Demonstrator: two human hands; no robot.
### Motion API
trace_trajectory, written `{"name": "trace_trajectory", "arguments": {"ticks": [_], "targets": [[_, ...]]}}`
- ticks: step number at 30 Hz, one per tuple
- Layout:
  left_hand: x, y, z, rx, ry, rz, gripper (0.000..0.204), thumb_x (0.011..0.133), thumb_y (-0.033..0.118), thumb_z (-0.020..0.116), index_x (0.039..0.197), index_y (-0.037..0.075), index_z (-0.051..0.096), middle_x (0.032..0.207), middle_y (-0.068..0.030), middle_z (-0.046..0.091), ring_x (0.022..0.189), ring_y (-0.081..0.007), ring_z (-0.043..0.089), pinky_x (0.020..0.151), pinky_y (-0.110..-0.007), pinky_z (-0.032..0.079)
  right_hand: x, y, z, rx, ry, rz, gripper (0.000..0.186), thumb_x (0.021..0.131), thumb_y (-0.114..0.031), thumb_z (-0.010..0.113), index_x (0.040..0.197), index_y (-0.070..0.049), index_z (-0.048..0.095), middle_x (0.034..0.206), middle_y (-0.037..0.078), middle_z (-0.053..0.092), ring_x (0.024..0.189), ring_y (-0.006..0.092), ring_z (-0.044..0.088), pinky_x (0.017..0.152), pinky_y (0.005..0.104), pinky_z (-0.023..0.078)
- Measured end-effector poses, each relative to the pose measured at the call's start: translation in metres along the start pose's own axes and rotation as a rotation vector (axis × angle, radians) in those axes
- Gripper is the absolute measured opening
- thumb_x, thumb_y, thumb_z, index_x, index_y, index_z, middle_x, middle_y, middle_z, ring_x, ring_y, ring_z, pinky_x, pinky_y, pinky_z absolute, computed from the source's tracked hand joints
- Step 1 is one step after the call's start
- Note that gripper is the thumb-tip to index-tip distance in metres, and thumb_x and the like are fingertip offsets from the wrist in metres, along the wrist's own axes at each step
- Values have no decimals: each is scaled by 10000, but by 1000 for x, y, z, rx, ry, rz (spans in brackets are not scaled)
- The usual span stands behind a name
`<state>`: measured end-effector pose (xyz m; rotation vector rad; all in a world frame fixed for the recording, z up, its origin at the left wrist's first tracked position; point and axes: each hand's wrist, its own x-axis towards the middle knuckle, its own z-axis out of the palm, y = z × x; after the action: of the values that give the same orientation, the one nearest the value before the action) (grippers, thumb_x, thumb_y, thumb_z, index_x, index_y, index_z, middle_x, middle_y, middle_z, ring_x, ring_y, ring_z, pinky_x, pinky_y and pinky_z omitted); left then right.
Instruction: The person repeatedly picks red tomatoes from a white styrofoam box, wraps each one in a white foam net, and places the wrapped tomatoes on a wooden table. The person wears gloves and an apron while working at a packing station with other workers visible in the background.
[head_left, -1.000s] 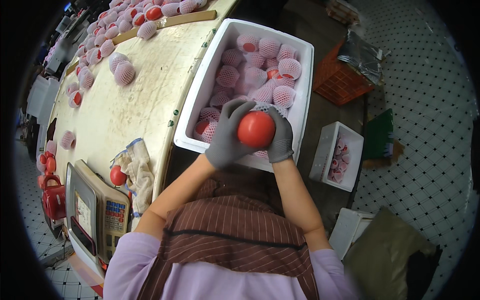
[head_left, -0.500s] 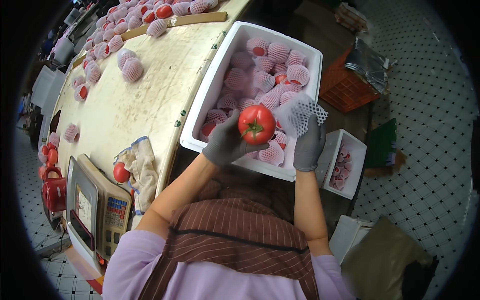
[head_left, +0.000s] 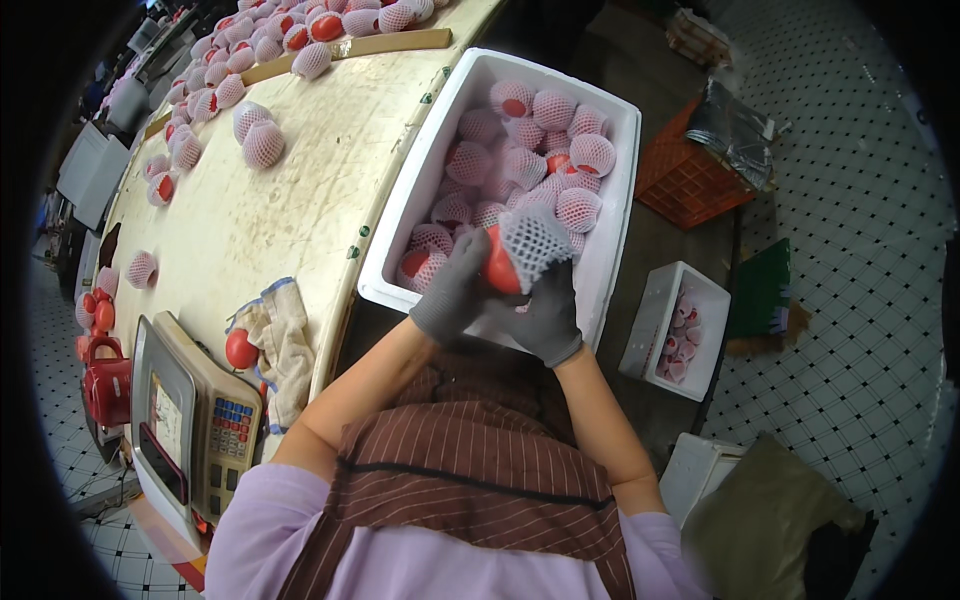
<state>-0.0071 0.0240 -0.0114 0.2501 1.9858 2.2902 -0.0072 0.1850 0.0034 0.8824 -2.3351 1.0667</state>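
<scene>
My left hand [head_left: 452,290], in a grey glove, is closed around a red tomato [head_left: 499,266] above the near end of a white foam box [head_left: 378,262]. My right hand [head_left: 548,318], gloved alike, grips a white foam net sleeve [head_left: 536,240], which lies against the tomato's right side and covers part of it. Inside the box are several tomatoes in pinkish foam nets [head_left: 593,154], some with red skin bare at the net's opening. The fingertips of both hands are partly hidden behind the tomato and net.
On the pale table [head_left: 330,170] at left lie more netted tomatoes [head_left: 263,145], a wooden strip [head_left: 390,39], a cloth [head_left: 283,330], a bare tomato [head_left: 241,349] and a scale [head_left: 222,430]. To the right stand a smaller foam box [head_left: 719,340] and an orange crate [head_left: 690,178].
My right hand has come left with the foam net, bringing it from beside the tomato onto it. My left hand has turned the tomato, so its green stem no longer shows.
</scene>
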Motion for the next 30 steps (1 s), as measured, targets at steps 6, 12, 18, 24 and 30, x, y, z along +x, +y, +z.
{"name": "trace_trajectory", "arguments": {"ticks": [6, 12, 18, 24, 30], "targets": [[0, -9, -12, -280, 81, -249, 307, 945, 210, 488, 1202, 45, 457, 980, -146, 579, 792, -256, 649, 584, -296, 556, -2, 12, 1, 1092, 204, 702, 569, 820, -267, 682, 1277, -14, 458, 1231, 130, 534, 1138, 247, 532, 995, 391, 418], [11, -20, -6, 400, -292, 218, 447, 967, 292, 422, 1341, 47, 405, 1276, -124, 534, 1151, -261, 552, 936, -390, 494, 15, -15, -13, 1673, 181, 982, 676, 885, -545, 521, 1327, -43, 428, 1333, 129, 475, 1236, 293, 453, 1039, 466, 370], [17, 5, -18, -703, -98, -321, 287, 865, 135, 584, 1121, 16, 534, 1042, -85, 577, 930, -195, 579, 828, -302, 475, 17, 1, -20, 1636, 39, 1050, 711, 857, -597, 520, 1346, -89, 420, 1337, 97, 478, 1207, 294, 482, 989, 502, 413], [-3, 51, 1, 741, 251, 740, 187, 712, -51, 654, 856, 28, 564, 804, -88, 547, 634, -237, 542, 577, -325, 444, 12, 15, -10, 851, 155, 650, 483, 796, -180, 641, 1223, -15, 488, 1177, 98, 524, 1080, 198, 524, 957, 324, 423], [0, 68, -2, 922, 7, 674, 805, 547, 218, 858, 1261, 94, 506, 1310, -244, 386, 1190, -421, 429, 964, -441, 418, 8, 12, 8, 914, 106, 736, 483, 938, -304, 531, 1313, -21, 419, 1217, 97, 510, 1111, 177, 496, 964, 306, 412]]}}
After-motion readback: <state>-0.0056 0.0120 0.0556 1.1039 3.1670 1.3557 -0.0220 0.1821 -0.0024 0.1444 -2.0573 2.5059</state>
